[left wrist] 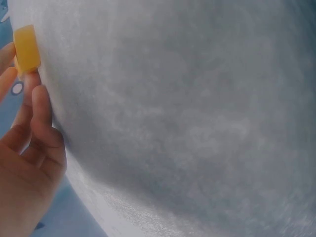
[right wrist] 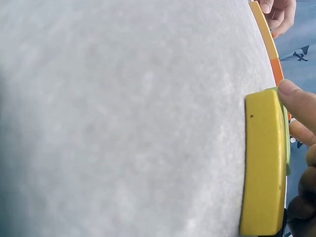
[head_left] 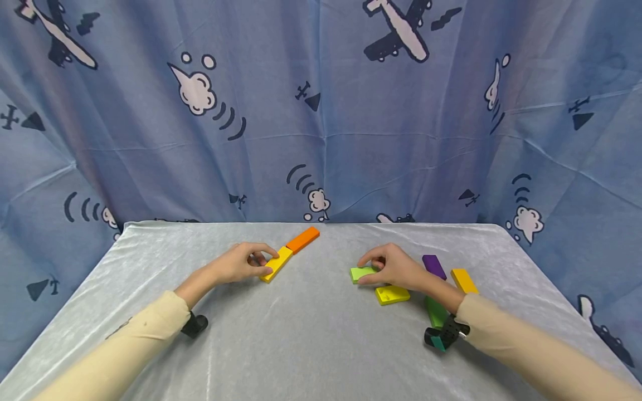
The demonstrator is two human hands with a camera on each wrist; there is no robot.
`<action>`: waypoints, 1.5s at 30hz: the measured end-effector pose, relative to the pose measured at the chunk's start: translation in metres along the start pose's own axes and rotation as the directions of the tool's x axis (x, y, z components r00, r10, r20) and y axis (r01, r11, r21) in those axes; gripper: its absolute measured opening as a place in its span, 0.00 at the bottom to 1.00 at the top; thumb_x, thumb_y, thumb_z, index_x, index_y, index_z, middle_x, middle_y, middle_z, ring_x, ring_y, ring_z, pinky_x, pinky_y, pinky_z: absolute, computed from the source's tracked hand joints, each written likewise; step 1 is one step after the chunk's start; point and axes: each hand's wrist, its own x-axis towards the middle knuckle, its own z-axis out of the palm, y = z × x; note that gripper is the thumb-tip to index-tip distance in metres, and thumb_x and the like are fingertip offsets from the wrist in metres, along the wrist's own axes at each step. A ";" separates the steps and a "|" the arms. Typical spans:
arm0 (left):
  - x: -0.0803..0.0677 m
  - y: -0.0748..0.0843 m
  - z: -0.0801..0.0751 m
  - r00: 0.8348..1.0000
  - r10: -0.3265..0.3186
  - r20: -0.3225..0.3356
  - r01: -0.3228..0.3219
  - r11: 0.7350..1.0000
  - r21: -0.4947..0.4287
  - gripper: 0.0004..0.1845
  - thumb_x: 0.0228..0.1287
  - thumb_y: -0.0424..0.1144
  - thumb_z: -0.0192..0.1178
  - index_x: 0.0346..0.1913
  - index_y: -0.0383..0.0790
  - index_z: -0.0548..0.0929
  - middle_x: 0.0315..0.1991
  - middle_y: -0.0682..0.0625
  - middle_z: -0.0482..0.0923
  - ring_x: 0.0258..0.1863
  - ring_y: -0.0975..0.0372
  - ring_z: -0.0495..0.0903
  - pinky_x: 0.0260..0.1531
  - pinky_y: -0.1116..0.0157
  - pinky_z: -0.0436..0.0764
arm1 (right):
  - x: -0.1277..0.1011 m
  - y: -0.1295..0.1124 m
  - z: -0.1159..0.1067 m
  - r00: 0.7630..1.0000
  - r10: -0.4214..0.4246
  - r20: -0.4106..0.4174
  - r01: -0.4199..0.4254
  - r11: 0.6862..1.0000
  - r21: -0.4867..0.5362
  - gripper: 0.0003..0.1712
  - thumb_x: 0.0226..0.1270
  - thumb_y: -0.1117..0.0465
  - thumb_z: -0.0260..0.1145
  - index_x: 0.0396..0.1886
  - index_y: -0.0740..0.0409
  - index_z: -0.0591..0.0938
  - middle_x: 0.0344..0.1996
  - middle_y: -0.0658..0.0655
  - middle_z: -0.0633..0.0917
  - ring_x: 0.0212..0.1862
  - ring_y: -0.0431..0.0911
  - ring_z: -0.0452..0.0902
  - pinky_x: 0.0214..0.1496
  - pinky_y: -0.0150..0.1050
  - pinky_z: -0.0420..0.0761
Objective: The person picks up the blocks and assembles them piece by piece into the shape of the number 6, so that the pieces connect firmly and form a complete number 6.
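Observation:
In the head view, my left hand (head_left: 239, 263) pinches a yellow block (head_left: 281, 260) between thumb and fingers on the left half of the table. The block's far end meets an orange block (head_left: 303, 239), so the two form a slanting line. Toward the right, my right hand (head_left: 396, 268) grips a light green block (head_left: 359, 273) by its edges with thumb and fingers. Just in front of that hand lies a darker yellow block (head_left: 393, 296), large in the right wrist view and partly covering the green one there. The left wrist view shows the yellow block (left wrist: 27, 49) at the fingertips.
Under and beyond my right forearm lie a purple block (head_left: 434, 266), a green block (head_left: 436, 313) partly hidden by the wrist, and an amber block (head_left: 464, 280). A pale cloth (head_left: 301, 345) covers the table. Behind hangs a blue curtain (head_left: 271, 156) with airplane prints.

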 end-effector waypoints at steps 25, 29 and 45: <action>0.000 -0.001 0.000 1.000 0.011 0.008 -0.011 1.000 0.007 0.18 0.68 0.34 0.68 0.60 0.40 0.83 0.38 0.51 0.82 0.36 0.59 0.83 0.36 0.61 0.80 | 0.006 -0.005 0.005 1.000 -0.020 0.001 0.020 1.000 0.022 0.14 0.57 0.56 0.81 0.41 0.56 0.90 0.17 0.45 0.65 0.23 0.40 0.61 0.31 0.34 0.64; 0.000 -0.002 0.000 1.000 0.017 0.009 -0.017 1.000 0.001 0.18 0.68 0.34 0.68 0.60 0.40 0.83 0.38 0.50 0.82 0.36 0.59 0.83 0.36 0.61 0.80 | 0.008 -0.007 0.006 1.000 -0.022 -0.002 0.022 0.999 0.033 0.13 0.58 0.57 0.80 0.41 0.56 0.89 0.17 0.45 0.64 0.23 0.40 0.60 0.32 0.34 0.64; 0.000 -0.002 0.000 1.000 0.013 0.010 -0.013 1.000 0.002 0.18 0.68 0.34 0.68 0.59 0.40 0.83 0.38 0.50 0.82 0.36 0.59 0.83 0.35 0.61 0.81 | 0.012 -0.023 0.005 0.995 -0.084 -0.062 0.088 0.994 0.065 0.12 0.58 0.60 0.80 0.40 0.57 0.89 0.17 0.46 0.65 0.23 0.40 0.59 0.32 0.35 0.65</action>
